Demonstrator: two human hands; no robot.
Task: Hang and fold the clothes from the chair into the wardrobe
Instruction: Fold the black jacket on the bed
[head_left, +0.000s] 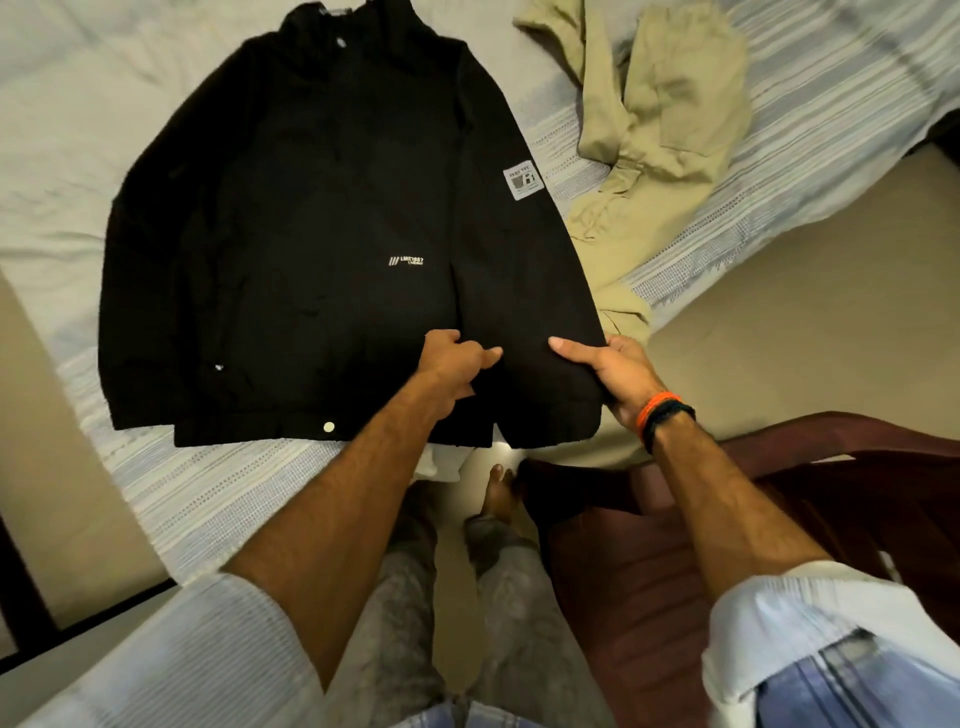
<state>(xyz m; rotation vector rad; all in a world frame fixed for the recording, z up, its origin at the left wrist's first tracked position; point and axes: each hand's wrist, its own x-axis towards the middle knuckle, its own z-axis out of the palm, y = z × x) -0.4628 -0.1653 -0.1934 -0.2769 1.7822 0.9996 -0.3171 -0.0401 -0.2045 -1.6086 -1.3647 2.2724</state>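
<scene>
A black hooded jacket (322, 218) lies spread flat, front up, on the bed (218, 499), with its hem toward me and a white patch on its right sleeve. My left hand (457, 364) pinches the jacket fabric near the lower end of the right sleeve. My right hand (613, 369) grips the outer edge of that sleeve's cuff, thumb on top. Beige trousers (654, 119) lie crumpled on the bed to the right of the jacket.
A dark maroon plastic chair (779, 499) stands at the lower right, close to my right arm, with nothing visible on it. Bare tan floor (810, 280) shows right of the bed. My feet stand between bed and chair. A dark wooden edge runs at the far left.
</scene>
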